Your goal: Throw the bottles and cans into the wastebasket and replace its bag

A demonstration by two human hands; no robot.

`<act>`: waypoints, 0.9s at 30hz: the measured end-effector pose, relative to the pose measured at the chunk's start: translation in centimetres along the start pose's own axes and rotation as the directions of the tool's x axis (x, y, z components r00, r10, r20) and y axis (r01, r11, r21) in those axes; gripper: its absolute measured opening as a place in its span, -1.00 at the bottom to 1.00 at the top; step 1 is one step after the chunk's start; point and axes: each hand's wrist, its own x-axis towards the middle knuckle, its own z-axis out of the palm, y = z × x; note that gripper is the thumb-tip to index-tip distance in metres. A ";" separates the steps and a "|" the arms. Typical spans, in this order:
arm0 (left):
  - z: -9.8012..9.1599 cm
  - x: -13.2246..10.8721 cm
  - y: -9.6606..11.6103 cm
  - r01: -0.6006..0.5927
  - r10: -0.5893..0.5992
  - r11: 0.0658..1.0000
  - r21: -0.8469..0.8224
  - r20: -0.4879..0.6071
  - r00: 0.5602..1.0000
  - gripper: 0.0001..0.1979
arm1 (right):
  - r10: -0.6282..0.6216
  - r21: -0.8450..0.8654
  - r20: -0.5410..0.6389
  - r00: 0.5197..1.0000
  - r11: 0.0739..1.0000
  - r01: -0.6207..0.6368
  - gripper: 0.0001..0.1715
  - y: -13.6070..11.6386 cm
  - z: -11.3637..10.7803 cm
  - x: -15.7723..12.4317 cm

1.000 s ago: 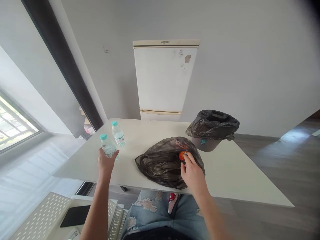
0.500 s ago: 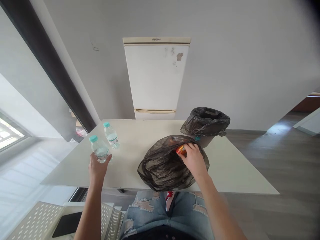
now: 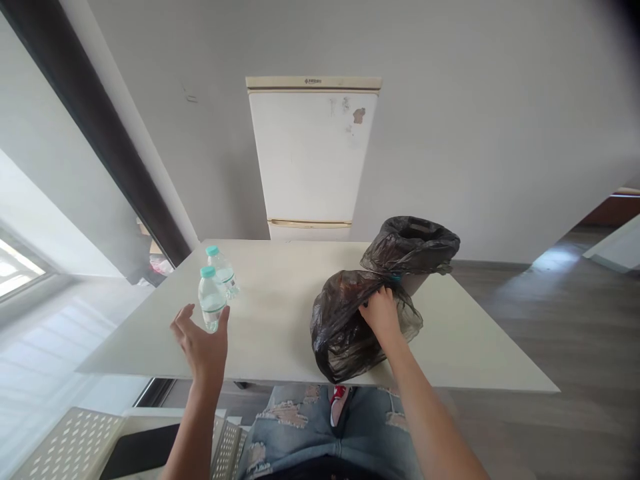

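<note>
Two clear water bottles with teal caps stand upright at the left of the white table. The nearer bottle [image 3: 211, 297] partly covers the farther bottle [image 3: 226, 273]. My left hand [image 3: 203, 343] is just in front of the nearer one, thumb and fingers spread apart, not gripping it. On the right, a dark translucent plastic bag [image 3: 337, 320] lies crumpled at the table's front. My right hand [image 3: 383, 313] reaches into its mouth with bent fingers. Its fingertips are hidden by the plastic, so I cannot make out what they hold.
Behind the first bag stands a second black plastic bag [image 3: 410, 243] with its mouth open. A white fridge [image 3: 313, 153] is against the wall beyond the table [image 3: 270, 320]. At lower left is a perforated beige surface [image 3: 75, 440] with a dark flat object [image 3: 143, 450].
The nearer bottle has shifted right toward the other one, and my left hand has opened away from it. The red-orange item in my right hand is out of sight; the front bag has collapsed rightward.
</note>
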 end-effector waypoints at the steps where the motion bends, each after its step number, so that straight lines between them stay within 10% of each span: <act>1: 0.1 0.0 -0.1 0.012 -0.012 1.000 0.007 0.005 1.000 -0.17 | -0.021 0.021 -0.019 1.000 1.000 0.021 -0.60 -0.1 0.1 0.2; 7: 3.4 1.6 -2.3 -0.006 -0.022 0.993 0.116 0.238 0.971 0.09 | -0.188 0.131 -0.125 0.974 0.970 0.204 -0.56 -1.3 0.8 1.4; 12: 6.2 3.2 -2.7 -0.134 0.027 0.973 0.188 0.484 0.875 -0.37 | -0.115 0.203 -0.152 0.982 0.968 0.145 -0.53 -2.2 1.6 2.5; 18: 4.0 2.6 -2.9 0.044 -0.061 0.995 0.090 0.186 0.981 -0.28 | -0.052 0.383 -0.161 0.986 0.917 0.110 -0.61 -3.0 -0.2 2.7; 23: 2.4 3.1 -5.4 0.293 -0.288 0.956 -0.015 0.143 0.947 -0.10 | -0.049 0.535 -0.087 0.995 0.840 0.088 -0.60 -2.9 -2.9 1.5; 27: 3.0 3.6 -6.9 0.272 -0.268 0.962 -0.007 0.142 0.953 -0.13 | -0.074 0.588 0.035 0.997 0.808 0.039 -0.71 -2.3 -4.1 0.2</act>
